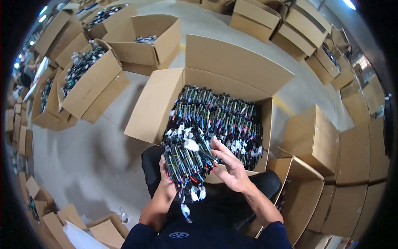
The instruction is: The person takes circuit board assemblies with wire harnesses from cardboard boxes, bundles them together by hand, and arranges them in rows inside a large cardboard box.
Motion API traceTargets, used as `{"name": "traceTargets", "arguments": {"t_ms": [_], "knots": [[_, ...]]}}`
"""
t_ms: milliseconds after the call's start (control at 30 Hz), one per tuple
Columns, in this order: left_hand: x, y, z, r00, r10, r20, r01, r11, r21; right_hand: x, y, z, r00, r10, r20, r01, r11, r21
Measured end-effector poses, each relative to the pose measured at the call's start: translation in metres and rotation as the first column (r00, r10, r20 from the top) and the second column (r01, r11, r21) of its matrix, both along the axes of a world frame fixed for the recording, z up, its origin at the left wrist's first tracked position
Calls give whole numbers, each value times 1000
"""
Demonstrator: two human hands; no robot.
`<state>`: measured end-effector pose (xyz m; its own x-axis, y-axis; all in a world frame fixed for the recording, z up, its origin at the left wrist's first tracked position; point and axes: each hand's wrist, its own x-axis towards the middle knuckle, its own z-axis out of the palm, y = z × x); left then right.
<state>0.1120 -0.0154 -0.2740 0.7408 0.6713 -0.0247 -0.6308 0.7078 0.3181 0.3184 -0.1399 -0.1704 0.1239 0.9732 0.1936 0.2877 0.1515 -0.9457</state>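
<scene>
Oval emblem [178, 235], lower centre; left hand [167, 186] clasping thin wired strips [183, 162], mid-frame; right hand [233, 172] spread beside; cardboard box [155, 106] beyond.

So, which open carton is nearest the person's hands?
The large central carton, packed with rows of wired parts: the right hand overlaps its near edge in view, whereas the other open cartons stand farther away.

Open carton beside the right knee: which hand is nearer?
Right. The right hand is left of the open carton; the left hand is farther left, holding the wired bundle.
</scene>
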Motion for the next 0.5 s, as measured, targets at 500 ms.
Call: {"name": "traceTargets", "arguments": {"t_ms": [500], "knots": [[-18,1,-24,981,46,-190,-56,997,-50,-12,-18,12,980,79,-182,-41,978,203]]}}
